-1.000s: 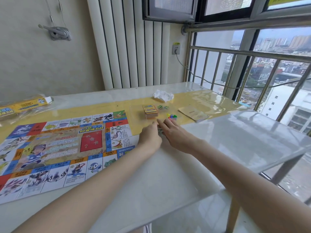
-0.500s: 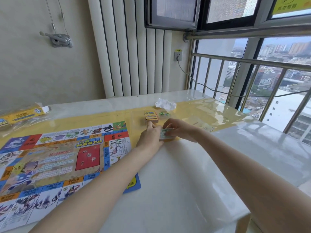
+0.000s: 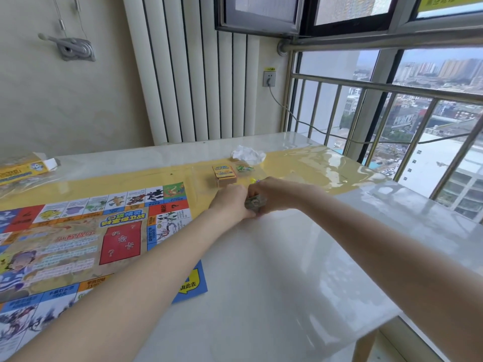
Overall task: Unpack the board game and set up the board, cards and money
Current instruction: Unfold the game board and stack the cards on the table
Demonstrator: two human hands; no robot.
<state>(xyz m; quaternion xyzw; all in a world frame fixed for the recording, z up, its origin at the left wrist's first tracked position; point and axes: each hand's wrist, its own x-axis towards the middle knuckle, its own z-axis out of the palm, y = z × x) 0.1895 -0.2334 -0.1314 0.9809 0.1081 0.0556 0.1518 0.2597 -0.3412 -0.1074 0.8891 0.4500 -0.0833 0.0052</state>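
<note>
White tabletop: a glossy pale table (image 3: pixel 274 296) fills the near ground, both bare forearms reaching across it from the lower edge.
Board: the game board (image 3: pixel 78 239) lies flat and unfolded on the left part of the table, its blue corner square nearest; the left forearm crosses over its near right corner and hides some squares.
Left hand: the left hand (image 3: pixel 231 202) sits just past the board's right edge, fingers curled, closed against the money from the left.
Right hand: the right hand (image 3: pixel 277 195) meets it from the right, fingers curled round the same wad.
Money: a small greenish bundle of paper money (image 3: pixel 253 203) is pinched between the two hands, just above the tabletop; most of it is hidden by the fingers.
Cards: a stack of cards (image 3: pixel 224 174) with a yellow top rests on the yellow strip (image 3: pixel 313 165) just beyond the hands, not touched.
Small pieces: a clear bag of green bits (image 3: pixel 244 168) lies beside the cards; something yellow peeks over the right hand, too hidden to name.
Wrapper: crumpled white plastic (image 3: pixel 248 154) sits further back.
Box: the yellow game box (image 3: pixel 21 171), flap open, lies at the far left.
Behind: a white ribbed radiator (image 3: pixel 196 82), a wall socket (image 3: pixel 269 78) with a cable, and a window railing (image 3: pixel 392 111).
</note>
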